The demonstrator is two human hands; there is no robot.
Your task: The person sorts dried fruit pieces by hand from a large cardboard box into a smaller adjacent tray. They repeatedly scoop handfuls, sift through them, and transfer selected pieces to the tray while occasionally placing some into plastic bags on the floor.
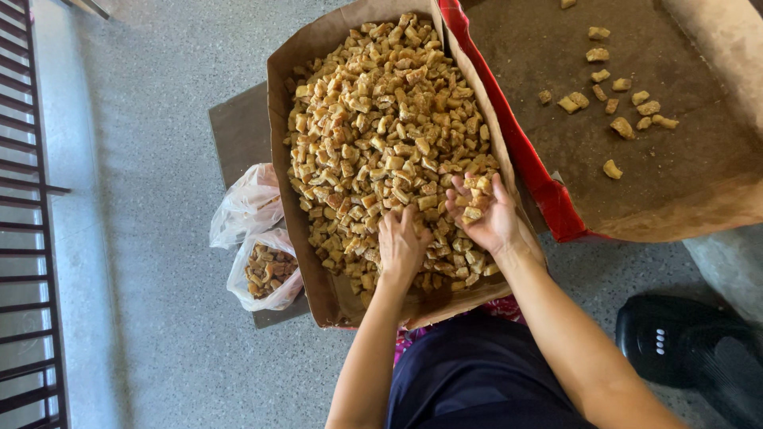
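A large cardboard box lies in front of me, filled with several small golden-brown fried chunks. My left hand rests palm down on the pile near the box's front, fingers dug among the pieces. My right hand is palm up just to its right, cupped around a small heap of chunks. Both forearms reach in from the bottom of the view.
A second, flatter cardboard tray with a red edge holds a few scattered chunks at the right. A clear plastic bag with chunks sits left of the box on a board. A black device lies at lower right. Metal railing runs along the left.
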